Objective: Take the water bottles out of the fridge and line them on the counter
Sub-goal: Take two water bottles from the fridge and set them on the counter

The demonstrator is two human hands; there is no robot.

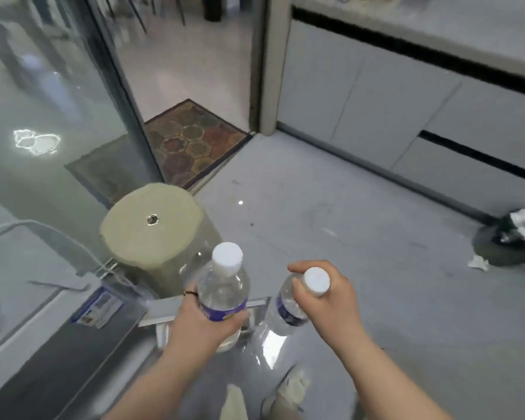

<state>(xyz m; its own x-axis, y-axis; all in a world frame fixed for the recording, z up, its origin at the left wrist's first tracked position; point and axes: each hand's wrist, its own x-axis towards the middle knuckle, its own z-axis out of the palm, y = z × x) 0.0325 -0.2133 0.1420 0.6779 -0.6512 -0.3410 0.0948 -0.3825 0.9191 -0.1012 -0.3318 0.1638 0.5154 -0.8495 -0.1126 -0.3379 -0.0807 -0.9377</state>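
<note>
I hold two clear water bottles with white caps and blue labels low in front of me. My left hand point(200, 322) grips the left bottle point(223, 286) around its label, upright. My right hand point(328, 298) is wrapped around the neck of the right bottle point(285, 313), just under its cap, and this bottle tilts to the left. The grey counter point(467, 28) runs along the upper right, well away from both hands. The fridge's top point(43, 328) lies at the lower left.
A round beige stool point(152, 225) stands just beyond the bottles. A glass door point(58, 101) is on the left, with a patterned mat point(191, 140) in the doorway. Grey cabinet fronts point(406, 110) are under the counter. A black trash bag point(512, 237) sits on the floor at right.
</note>
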